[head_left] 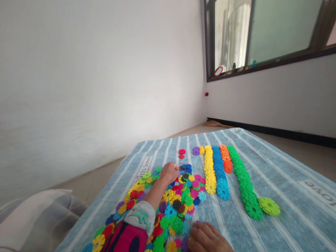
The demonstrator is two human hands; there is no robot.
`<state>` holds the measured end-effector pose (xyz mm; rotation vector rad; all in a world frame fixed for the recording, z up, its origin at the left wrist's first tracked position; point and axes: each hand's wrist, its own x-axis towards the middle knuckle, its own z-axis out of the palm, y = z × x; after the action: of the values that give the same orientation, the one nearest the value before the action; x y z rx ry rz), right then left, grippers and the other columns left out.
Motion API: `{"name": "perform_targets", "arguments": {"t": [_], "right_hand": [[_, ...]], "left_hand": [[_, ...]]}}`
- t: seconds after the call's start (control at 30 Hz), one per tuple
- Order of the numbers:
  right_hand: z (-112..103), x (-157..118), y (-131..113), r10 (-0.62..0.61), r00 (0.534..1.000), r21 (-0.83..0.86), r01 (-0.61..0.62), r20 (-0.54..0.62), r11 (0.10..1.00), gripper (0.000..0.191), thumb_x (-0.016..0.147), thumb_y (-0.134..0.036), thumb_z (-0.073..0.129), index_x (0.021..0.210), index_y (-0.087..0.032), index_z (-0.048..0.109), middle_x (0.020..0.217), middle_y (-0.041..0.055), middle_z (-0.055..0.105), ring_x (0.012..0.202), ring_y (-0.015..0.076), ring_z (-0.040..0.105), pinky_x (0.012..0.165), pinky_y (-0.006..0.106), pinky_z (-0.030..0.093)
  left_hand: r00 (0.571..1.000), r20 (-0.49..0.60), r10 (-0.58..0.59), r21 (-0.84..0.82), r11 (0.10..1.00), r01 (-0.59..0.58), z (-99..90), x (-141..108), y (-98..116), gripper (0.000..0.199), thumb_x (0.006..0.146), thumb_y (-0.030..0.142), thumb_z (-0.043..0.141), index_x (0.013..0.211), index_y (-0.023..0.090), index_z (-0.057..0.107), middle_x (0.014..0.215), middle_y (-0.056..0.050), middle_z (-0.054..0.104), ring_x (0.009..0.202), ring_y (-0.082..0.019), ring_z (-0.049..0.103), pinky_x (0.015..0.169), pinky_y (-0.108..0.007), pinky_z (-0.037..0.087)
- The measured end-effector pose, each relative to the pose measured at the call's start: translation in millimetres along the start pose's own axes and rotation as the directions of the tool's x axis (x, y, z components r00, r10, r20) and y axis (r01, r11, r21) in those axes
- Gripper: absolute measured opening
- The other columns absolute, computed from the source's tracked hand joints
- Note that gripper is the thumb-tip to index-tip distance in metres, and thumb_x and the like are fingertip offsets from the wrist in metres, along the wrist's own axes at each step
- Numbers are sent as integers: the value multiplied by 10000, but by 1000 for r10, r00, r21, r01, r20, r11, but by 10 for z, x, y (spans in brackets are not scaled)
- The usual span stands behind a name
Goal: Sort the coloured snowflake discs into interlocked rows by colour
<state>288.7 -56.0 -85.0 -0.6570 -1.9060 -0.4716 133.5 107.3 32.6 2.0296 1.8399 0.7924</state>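
the left hand [169,172] sits curled over a heap of colourful plastic flower discs [174,204] at lower centre, its fingers hidden, so any grip is unclear. the right hand [206,238], fingers loosely apart, touches the heap's bottom edge. sorted disc rows [219,169] lie right of it on a striped blue blanket [291,178].

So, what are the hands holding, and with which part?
I can't tell. The left hand is curled over the plastic discs, and the right hand lies at their edge. Any disc held would be hidden.
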Motion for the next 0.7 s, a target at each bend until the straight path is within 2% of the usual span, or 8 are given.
{"name": "perform_targets", "arguments": {"t": [0.1,0.2,0.37,0.43,0.5,0.57,0.6,0.7], "right_hand": [[28,-30,2,-10,999,-8,10,41,1000,151,943,-299,452,852,-226,549,780,5,681,736,167,647,651,262,510],[-15,-8,13,12,999,29,-13,31,999,207,963,-298,402,848,-222,557,774,4,684,736,159,656,662,253,517],[-285,131,110,-11,994,108,-1,106,994,214,967,-315,398,903,-229,582,873,26,701,828,155,661,730,246,523],[-397,278,169,-33,985,165,4,172,986,215,946,-373,438,925,-219,586,926,59,693,873,175,649,758,269,522],[-427,494,242,48,948,190,-112,315,975,175,928,-319,466,971,-203,590,996,86,671,928,189,625,798,299,506],[-325,757,343,170,877,121,-248,450,961,164,922,-253,456,970,-206,606,1003,82,655,954,201,600,830,342,479],[-222,890,405,209,841,73,-281,500,957,159,916,-254,467,943,-205,616,984,79,651,958,210,590,843,360,462],[210,1222,594,320,709,-113,-324,628,939,249,908,-376,497,1014,-191,625,1094,111,623,1065,260,538,935,433,386]], "left_hand": [[998,58,-25,2,1000,24,-38,80,34,139,490,55,554,464,168,630,420,14,537,500,-158,524,505,-238,354],[993,108,-50,-46,997,55,-128,34,22,128,493,70,560,514,155,654,425,23,535,492,-139,511,498,-224,358],[987,127,-99,-201,972,123,-356,-441,-164,238,614,222,574,792,125,697,568,10,612,537,-134,550,504,-217,405],[976,147,-163,-390,897,209,-425,-673,-267,259,606,262,593,809,129,686,650,-5,651,576,-143,574,508,-221,421],[963,171,-209,-513,815,268,-461,-852,-356,271,603,289,613,817,137,678,689,-10,663,589,-142,579,511,-223,430],[956,159,-246,-577,762,292,-466,-958,-413,277,613,316,629,824,143,674,659,4,644,547,-127,553,490,-220,417],[955,140,-261,-601,744,291,-461,-986,-429,285,621,330,636,833,144,673,630,14,625,522,-118,534,474,-216,403],[957,87,-278,-670,695,263,-436,-1010,-441,295,629,343,656,844,142,674,570,38,576,490,-105,504,452,-204,372]]}}
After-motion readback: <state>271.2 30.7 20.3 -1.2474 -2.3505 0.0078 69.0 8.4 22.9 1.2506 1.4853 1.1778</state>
